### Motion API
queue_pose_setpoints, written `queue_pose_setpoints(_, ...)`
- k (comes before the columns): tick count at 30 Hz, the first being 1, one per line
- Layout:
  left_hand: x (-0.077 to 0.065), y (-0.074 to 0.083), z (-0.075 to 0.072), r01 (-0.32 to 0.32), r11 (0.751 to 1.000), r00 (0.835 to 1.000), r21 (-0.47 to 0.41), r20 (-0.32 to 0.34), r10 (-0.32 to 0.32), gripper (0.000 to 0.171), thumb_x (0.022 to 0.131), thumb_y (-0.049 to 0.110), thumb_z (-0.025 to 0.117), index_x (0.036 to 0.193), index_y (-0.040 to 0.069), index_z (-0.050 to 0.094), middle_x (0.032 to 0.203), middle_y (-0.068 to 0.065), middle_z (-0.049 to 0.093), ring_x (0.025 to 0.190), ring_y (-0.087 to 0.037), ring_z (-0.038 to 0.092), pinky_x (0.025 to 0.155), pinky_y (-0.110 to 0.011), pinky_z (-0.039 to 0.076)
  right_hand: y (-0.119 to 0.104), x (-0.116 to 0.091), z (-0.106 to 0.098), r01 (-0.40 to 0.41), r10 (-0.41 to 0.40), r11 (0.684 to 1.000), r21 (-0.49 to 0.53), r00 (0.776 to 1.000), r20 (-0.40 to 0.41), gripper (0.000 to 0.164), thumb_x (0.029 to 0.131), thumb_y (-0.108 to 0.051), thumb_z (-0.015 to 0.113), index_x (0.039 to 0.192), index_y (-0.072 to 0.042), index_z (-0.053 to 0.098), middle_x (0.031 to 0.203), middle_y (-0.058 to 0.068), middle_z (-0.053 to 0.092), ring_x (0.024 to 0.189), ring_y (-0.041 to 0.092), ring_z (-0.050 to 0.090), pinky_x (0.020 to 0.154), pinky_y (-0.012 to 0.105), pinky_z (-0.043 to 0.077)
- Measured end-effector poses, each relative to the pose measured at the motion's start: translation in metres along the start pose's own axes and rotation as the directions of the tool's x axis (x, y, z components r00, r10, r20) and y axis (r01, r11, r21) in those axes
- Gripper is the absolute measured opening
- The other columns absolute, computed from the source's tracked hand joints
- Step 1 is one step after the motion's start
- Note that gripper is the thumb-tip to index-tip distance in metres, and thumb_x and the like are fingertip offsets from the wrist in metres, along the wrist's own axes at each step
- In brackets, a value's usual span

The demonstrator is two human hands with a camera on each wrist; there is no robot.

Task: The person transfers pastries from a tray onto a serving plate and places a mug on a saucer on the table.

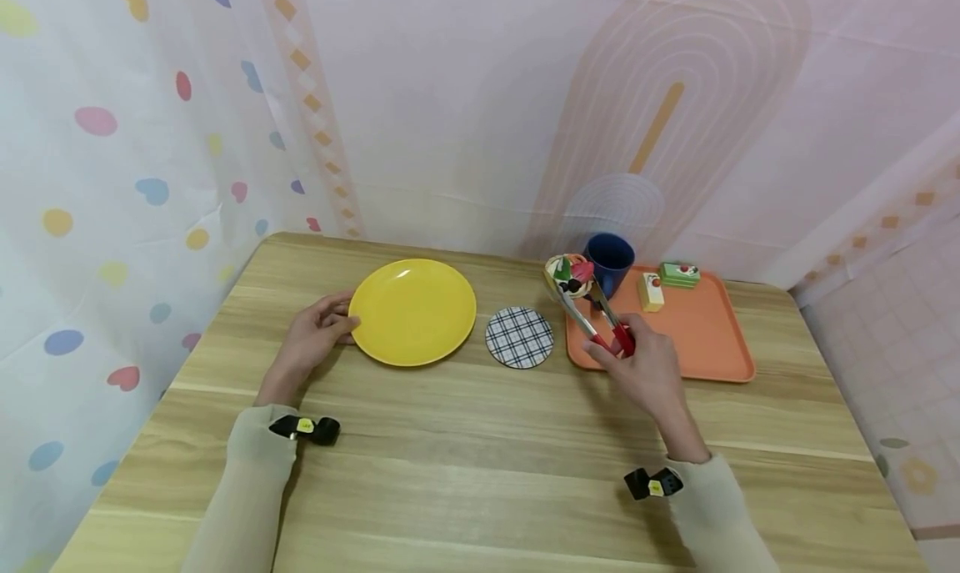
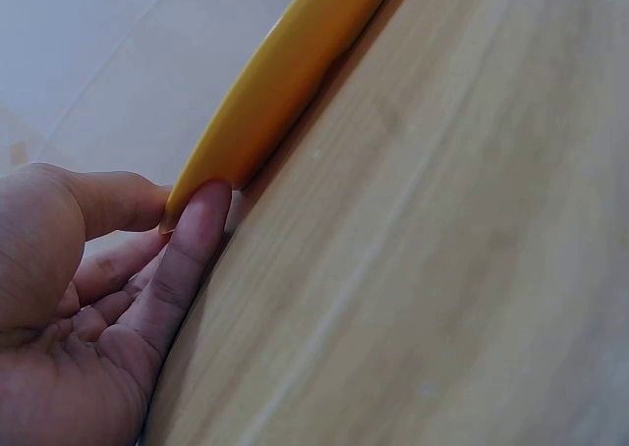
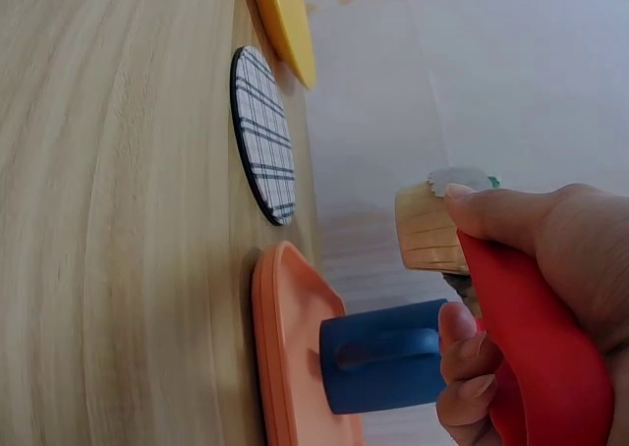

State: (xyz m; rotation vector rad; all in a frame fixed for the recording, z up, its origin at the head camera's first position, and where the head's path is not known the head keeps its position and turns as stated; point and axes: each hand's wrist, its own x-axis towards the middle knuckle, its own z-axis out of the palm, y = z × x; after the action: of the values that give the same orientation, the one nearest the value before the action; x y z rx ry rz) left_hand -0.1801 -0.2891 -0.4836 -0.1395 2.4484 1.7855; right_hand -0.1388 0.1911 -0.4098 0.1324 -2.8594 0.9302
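Note:
My left hand (image 1: 313, 333) pinches the left rim of a round yellow plate (image 1: 412, 313), thumb on top and fingers beneath, as the left wrist view shows. My right hand (image 1: 647, 363) grips the red handles of metal tongs (image 1: 622, 336). Between the tongs' tips is a small fruit tart (image 1: 570, 276) with a pale, fluted side, topped with cream, dark berries, a green leaf and a red piece. In the right wrist view the tart (image 3: 425, 232) is held up off the tray, near the blue mug (image 3: 383, 360).
An orange tray (image 1: 705, 339) lies at the right with the dark blue mug (image 1: 611, 260) at its back left corner. On it sit a yellow-white cake piece (image 1: 651, 294) and a green cake piece (image 1: 678, 275). A round checked coaster (image 1: 520, 338) lies between plate and tray.

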Motion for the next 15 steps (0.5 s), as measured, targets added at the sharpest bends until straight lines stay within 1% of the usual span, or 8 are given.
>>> queue_pose_setpoints(7,0.001,-0.001,0.0,0.002,1.0,1.0,-0.005,-0.001,-0.002,0.057,0.105,0.019,0.06,0.157,0.009,0.041,0.138,-0.02,0.052,0.092,0.001,0.065,0.082,-0.021,0.064,-0.006,0.003,0.007,-0.011,0.011,1.0,0.016,1.0,0.017,0.052,0.089,-0.037,0.081,0.121,-0.002,0.061,0.077,0.008,0.061,0.065,0.02,0.051,0.054,0.026,0.036)
queue_pose_setpoints(11,0.001,0.0,0.0,0.004,1.0,1.0,-0.01,-0.002,-0.004,0.057,0.105,0.019,0.059,0.157,0.009,0.04,0.138,-0.02,0.051,0.092,0.001,0.065,0.081,-0.021,0.064,-0.008,0.007,0.014,-0.008,0.007,1.0,0.022,1.0,0.028,0.053,0.088,-0.037,0.082,0.12,0.0,0.061,0.076,0.008,0.06,0.065,0.02,0.051,0.054,0.026,0.036)
queue_pose_setpoints(15,0.001,0.0,-0.001,0.008,1.0,1.0,-0.013,0.0,-0.008,0.056,0.105,0.018,0.059,0.157,0.008,0.04,0.138,-0.02,0.052,0.092,0.001,0.065,0.082,-0.022,0.064,-0.01,0.009,0.021,-0.023,0.022,0.999,0.032,0.999,0.043,0.053,0.087,-0.036,0.083,0.121,-0.001,0.061,0.075,0.009,0.059,0.066,0.021,0.051,0.053,0.026,0.036)
